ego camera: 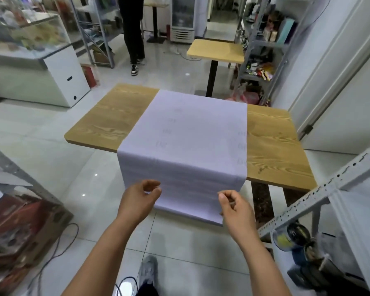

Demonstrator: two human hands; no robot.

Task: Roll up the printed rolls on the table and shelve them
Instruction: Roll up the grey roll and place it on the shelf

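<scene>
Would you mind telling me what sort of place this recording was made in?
Probably a small shop or its stockroom: a glass display counter, a glass-door fridge at the back, and metal shelving stocked with packaged goods.

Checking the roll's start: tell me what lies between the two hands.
The hanging end of the printed sheet, draped over the table's near edge, spans from left hand to right hand, in the head view.

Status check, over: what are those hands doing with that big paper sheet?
Left hand and right hand at hanging end of printed sheet, fingers curled, grip unclear. Sheet unrolled across table, draped over near edge. Nothing lying on it.
</scene>
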